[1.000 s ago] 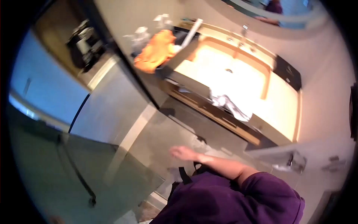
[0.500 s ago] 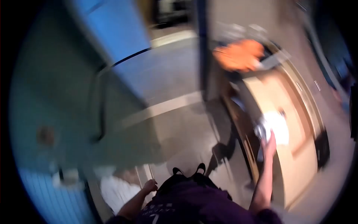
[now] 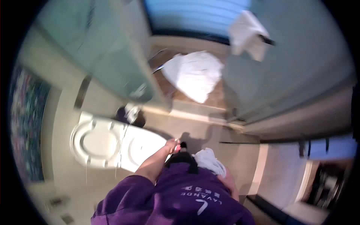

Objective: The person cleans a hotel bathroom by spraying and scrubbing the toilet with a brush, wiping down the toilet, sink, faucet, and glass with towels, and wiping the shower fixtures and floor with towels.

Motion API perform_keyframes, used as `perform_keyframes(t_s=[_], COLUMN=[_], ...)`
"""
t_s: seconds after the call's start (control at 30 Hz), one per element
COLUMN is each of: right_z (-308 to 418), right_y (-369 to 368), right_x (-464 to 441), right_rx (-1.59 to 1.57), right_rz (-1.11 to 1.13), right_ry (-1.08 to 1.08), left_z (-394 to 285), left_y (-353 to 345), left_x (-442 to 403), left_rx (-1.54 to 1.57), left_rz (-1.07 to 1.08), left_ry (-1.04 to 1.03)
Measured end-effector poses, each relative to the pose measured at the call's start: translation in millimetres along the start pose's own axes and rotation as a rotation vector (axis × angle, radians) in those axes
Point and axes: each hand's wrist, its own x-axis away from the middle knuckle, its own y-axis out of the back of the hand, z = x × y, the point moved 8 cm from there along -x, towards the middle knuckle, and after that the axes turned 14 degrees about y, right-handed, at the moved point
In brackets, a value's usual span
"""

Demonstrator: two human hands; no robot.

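My left hand (image 3: 173, 144) hangs in front of my body, fingers curled closed, near the white toilet (image 3: 98, 144) on my left. Something small and reddish shows at its fingertips, too blurred to name. On my right side hangs a bunched white towel (image 3: 210, 161), held against my purple shirt by my right hand; the towel covers most of that hand's fingers. Ahead, a spread white cloth (image 3: 195, 75) lies on the brown shower floor, apart from both hands.
Glass panels (image 3: 101, 48) flank the shower opening, with a raised sill (image 3: 198, 112) across it. Another white towel (image 3: 247, 35) hangs over the right panel's handle. Beside the toilet stands a dark bin (image 3: 138, 118) with white waste. A doorway is at lower right.
My view has swung from the counter with the orange cloth to the toilet and shower. My right hand has left the counter and now holds the white towel at my side.
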Motion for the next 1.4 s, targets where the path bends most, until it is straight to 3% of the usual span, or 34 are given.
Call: perform_keyframes(t_s=[0.07,0.13,0.2,0.27,0.3,0.33,0.37,0.4,0.47,0.5,0.57,0.6,0.63,0.67,0.7,0.77,0.8,0.83,0.9,0.97,1.03,1.1,1.13,1.17,1.23,1.3,1.33,1.37,1.4], right_z=[14,15,13,10,13,25,28,32,39,44,55,60,65,70,74,92,100,113,151,190,207,205,196,182,160,167,162,157,162], right_y=[-9,-11,-15,-16,-15,-19,-18,-15,-10,-6,-3,-2,-2,-1,2,3,8,12,23,35,52,72,83,94,110,126,126,126,128], right_x=[-38,-59,-83,-103,-109,-115,-124,-131,-144,-153,-170,-178,-188,-199,-211,-238,-249,-261,-285,-308,-333,-359,-375,-393,-421,-454,-468,-486,-509], right_rx=[0.059,0.008,0.039,0.147,0.154,0.178,0.189,0.207,0.201,0.198,0.164,0.141,0.143,0.142,0.140,0.201,0.235,0.233,0.234,0.139,0.038,-0.066,-0.132,-0.191,-0.309,-0.398,-0.411,-0.420,-0.362], right_rz=[0.143,0.231,0.285,0.317,0.316,0.304,0.292,0.280,0.284,0.288,0.266,0.254,0.262,0.263,0.258,0.226,0.199,0.199,0.212,0.282,0.297,0.269,0.231,0.204,0.156,0.114,0.178,0.239,0.219], right_ry=[0.123,0.042,0.037,0.006,-0.007,-0.021,-0.031,0.015,0.011,0.013,0.034,0.042,0.059,0.077,0.093,0.206,0.252,0.311,0.434,0.496,0.525,0.497,0.519,0.408,0.162,0.225,0.142,0.060,0.155], left_z=[4,-2,-26,-35,-52,-69,-93,-120,-143,-160,-157,-152,-153,-147,-154,-149,-127,-129,-153,-199,-249,-288,-317,-345,-380,-404,-418,-428,-448], left_y=[48,101,143,199,219,244,269,291,321,322,343,352,349,326,256,134,81,22,-62,-142,-178,-188,-186,-181,-181,-183,-185,-194,-208], left_x=[-16,-17,11,-27,-12,-15,-19,9,29,43,33,5,-32,-60,-65,-48,-57,-40,6,44,51,57,65,72,72,75,76,57,69], left_rx=[0.420,0.750,0.905,1.034,1.051,1.118,1.135,1.083,1.111,1.030,0.811,0.625,0.443,0.191,0.067,-0.348,0.014,-0.137,-0.031,0.174,0.301,0.348,0.305,0.263,0.155,0.059,-0.029,-0.008,-0.009], left_rz=[0.043,-0.012,-0.073,0.029,-0.076,-0.007,0.094,0.007,-0.288,-0.236,-0.587,-0.700,-0.655,-0.672,-0.280,-0.022,0.347,0.420,0.503,0.897,0.914,0.804,0.685,0.560,0.410,0.303,0.187,0.247,0.340], left_ry=[0.075,0.042,-0.048,-0.021,-0.114,-0.091,-0.157,-0.316,-0.181,-0.280,-0.197,-0.264,-0.399,-0.399,-0.430,-0.326,-0.160,0.068,0.264,0.174,0.040,0.054,-0.136,-0.321,-0.464,-0.539,-0.552,-0.567,-0.551])
